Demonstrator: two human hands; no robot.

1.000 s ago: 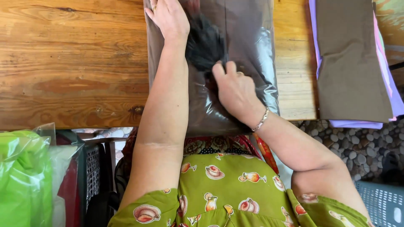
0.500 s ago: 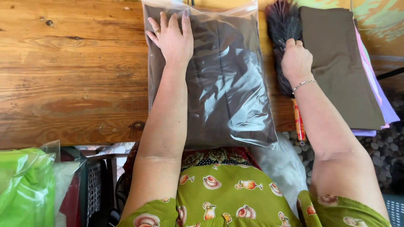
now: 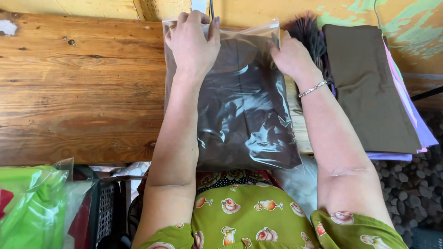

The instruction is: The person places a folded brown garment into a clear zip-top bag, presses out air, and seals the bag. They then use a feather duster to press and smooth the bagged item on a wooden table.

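A person in a green patterned top presses both bare hands onto a clear plastic bag lying on a wooden table, seen from a head-worn camera looking down. The bag sits in the upper centre of the frame, running from the table's far edge to its near edge, and holds a folded dark brown cloth that fills most of it; the glossy plastic wrinkles and catches the light over the cloth.

The left hand lies at the bag's top left corner, its fingers curled over the top edge and the palm flat on the plastic. The right hand rests on the bag's upper right edge with fingers stretched and close together, pressing down rather than gripping; a thin silver bracelet circles that wrist.

Just beside the right hand, towards the upper right of the frame, a dark bristled brush lies with its head fanned against the yellow wall. Further right, a stack of folded cloths rests on the table with an olive-brown piece on top and lilac and pink edges showing below it.

In the lower left of the frame, green plastic bags sit beside a dark crate below the table's edge. A pebbled floor shows at lower right.
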